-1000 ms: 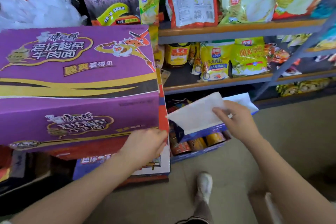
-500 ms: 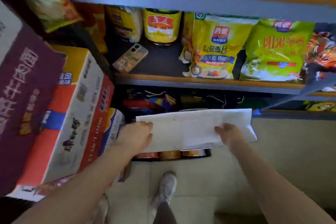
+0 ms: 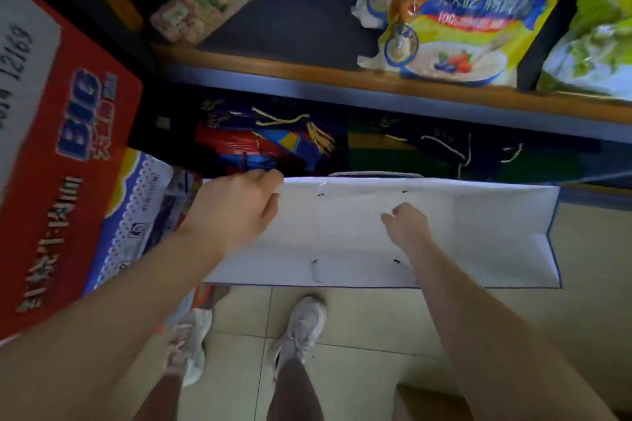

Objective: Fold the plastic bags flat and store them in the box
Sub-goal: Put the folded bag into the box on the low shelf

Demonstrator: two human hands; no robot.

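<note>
a flattened white bag (image 3: 461, 236) lies level below the shelf (image 3: 307, 79), above the tiled floor (image 3: 376, 335). the left hand (image 3: 236, 212) grips its left end, fingers curled over the far edge. the right hand (image 3: 408, 225) rests on the bag's middle, fingers bent; i cannot tell whether it pinches anything. a phone (image 3: 205, 0) lies on the shelf.

White bag (image 3: 478, 232) left end hidden under left hand (image 3: 236, 212), box beneath it unseen, right hand (image 3: 408, 227) fingertips indistinct, red carton (image 3: 51, 181) cropped left of grip
</note>
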